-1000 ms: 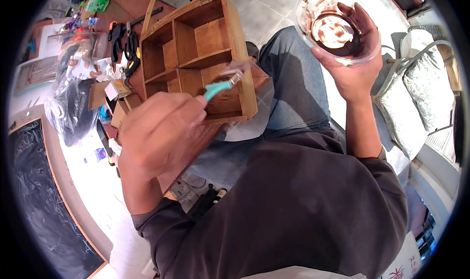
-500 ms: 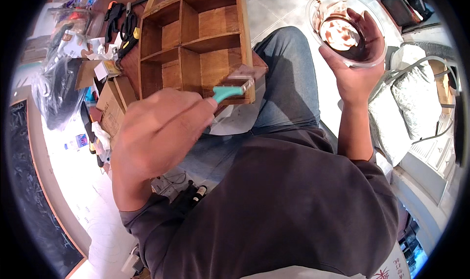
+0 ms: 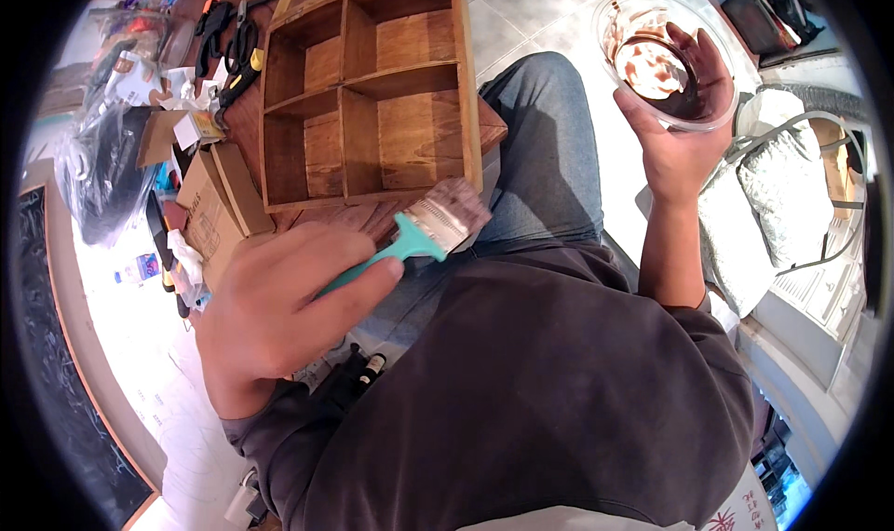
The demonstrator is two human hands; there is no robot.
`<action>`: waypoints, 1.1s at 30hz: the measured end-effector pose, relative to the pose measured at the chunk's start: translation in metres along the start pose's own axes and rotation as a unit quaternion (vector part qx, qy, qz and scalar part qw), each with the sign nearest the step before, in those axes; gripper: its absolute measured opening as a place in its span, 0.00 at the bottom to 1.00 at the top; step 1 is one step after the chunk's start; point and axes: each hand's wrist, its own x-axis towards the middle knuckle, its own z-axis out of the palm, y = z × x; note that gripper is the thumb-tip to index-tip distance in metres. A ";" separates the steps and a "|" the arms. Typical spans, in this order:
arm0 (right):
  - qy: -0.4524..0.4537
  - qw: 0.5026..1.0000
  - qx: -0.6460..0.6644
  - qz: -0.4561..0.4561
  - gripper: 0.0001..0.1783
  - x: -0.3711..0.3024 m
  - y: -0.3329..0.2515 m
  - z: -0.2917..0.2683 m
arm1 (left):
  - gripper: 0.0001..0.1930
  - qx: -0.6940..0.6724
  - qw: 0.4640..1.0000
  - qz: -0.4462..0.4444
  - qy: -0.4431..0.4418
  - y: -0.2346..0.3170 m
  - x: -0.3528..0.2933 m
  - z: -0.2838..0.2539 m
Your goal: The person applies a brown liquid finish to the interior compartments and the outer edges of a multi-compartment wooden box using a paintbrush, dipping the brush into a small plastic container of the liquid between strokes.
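Note:
My left hand (image 3: pixel 289 303) is closed round the teal handle of a paintbrush (image 3: pixel 438 228). The brush's wide bristles are brown-stained and point up to the right, just off the near right corner of a wooden box. This box (image 3: pixel 346 144) has four compartments, an orange-brown colour and visible grain. Away to the right, my right hand (image 3: pixel 684 140) grips a clear plastic bowl (image 3: pixel 610 42), thumb on its left side and fingers round the right. Dark brown liquid lies in the bowl, with streaks up its wall.
Pliers (image 3: pixel 240 51) and other hand tools lie left of the box. Nearer are an opened cardboard box (image 3: pixel 209 219), plastic bags (image 3: pixel 107 172) and a small bottle (image 3: pixel 140 268). My knee (image 3: pixel 545 112) is beside the box. White patterned cushions (image 3: pixel 782 205) stand at the right.
My left hand has drawn the paintbrush back toward me, off the box's near right corner, and turned its flat side up. The right hand with the bowl has barely moved.

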 end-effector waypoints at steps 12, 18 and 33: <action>-0.005 0.999 0.038 0.003 0.54 0.002 -0.003 0.015 | 0.18 0.000 0.999 -0.031 0.044 -0.011 -0.022 -0.003; -0.018 1.000 0.004 -0.006 0.54 0.004 -0.003 0.015 | 0.16 -0.026 0.994 -0.020 0.107 -0.020 -0.019 -0.004; 0.014 0.999 0.007 0.029 0.55 0.000 0.006 0.006 | 0.13 0.025 0.988 0.018 0.150 -0.063 0.042 0.005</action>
